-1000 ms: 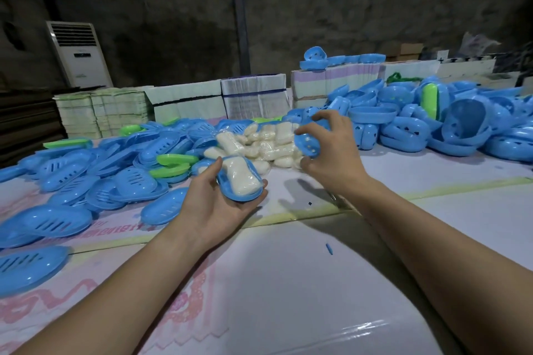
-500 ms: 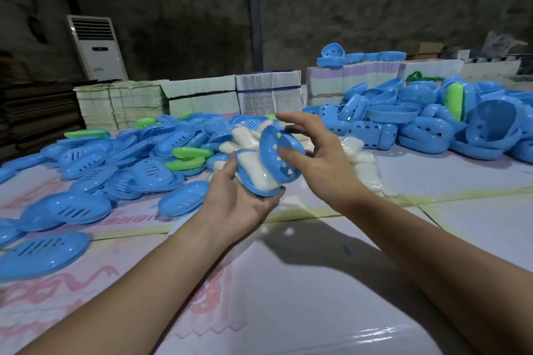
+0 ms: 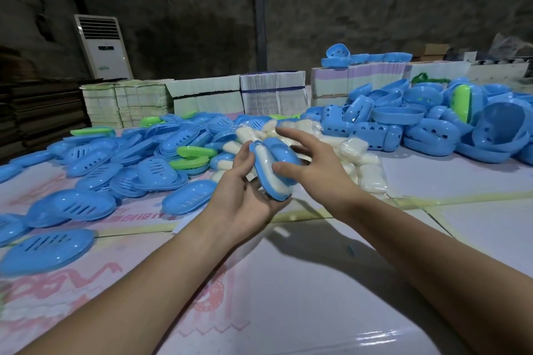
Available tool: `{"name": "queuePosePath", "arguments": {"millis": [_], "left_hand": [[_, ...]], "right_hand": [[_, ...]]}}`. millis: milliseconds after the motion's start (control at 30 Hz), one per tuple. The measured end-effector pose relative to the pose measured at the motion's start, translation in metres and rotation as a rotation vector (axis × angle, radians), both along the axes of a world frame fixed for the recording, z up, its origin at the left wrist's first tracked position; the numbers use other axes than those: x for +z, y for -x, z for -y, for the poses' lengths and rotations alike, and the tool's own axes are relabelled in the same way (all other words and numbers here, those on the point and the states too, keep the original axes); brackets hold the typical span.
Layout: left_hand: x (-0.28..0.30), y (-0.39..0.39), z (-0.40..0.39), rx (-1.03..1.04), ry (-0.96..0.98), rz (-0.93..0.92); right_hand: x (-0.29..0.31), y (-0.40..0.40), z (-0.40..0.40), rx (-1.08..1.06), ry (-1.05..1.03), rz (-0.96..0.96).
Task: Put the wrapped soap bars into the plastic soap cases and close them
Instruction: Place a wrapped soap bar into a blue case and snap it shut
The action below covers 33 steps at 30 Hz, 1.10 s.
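My left hand (image 3: 245, 196) cradles a blue soap case base (image 3: 266, 186) with a wrapped white soap bar (image 3: 266, 166) lying in it. My right hand (image 3: 314, 166) holds a blue lid (image 3: 281, 154) down over the soap, thumb on the lid's near side and fingers spread over its top. A slice of white soap still shows between lid and base. Behind the hands lies a pile of wrapped soap bars (image 3: 357, 153).
Flat blue and green case bases (image 3: 86, 204) cover the table's left. A heap of blue lids (image 3: 432, 130) fills the right. Stacked paper bundles (image 3: 271, 92) line the back edge. The white table sheet (image 3: 288, 282) spreads in front of me.
My right hand took a blue lid from the pile, carried it to the base in my left hand and turned it down over the soap.
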State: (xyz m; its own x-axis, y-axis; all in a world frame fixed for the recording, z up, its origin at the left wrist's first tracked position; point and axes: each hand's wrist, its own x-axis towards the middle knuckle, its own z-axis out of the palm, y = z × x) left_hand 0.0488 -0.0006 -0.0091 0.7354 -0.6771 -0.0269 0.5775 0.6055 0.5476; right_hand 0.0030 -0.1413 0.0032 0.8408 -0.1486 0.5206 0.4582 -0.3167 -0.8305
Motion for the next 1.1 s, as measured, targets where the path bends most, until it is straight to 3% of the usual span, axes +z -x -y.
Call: {"name": "queuePosePath", "arguments": {"millis": [133, 467, 767, 1100], "left_hand": [[-0.002, -0.001, 0.000, 0.061, -0.025, 0.043], [0.000, -0.001, -0.002, 0.062, -0.066, 0.084], [0.001, -0.006, -0.006, 0.051, -0.015, 0.012], [-0.001, -0.008, -0.007, 0.095, -0.070, 0.172]], "right_hand": [[-0.001, -0.004, 0.008, 0.136, -0.199, -0.073], [0.003, -0.007, 0.016, 0.220, -0.452, -0.270], [-0.002, -0.004, 0.012, 0.172, -0.177, -0.201], [0.002, 0.001, 0.007, 0.211, -0.077, -0.172]]}}
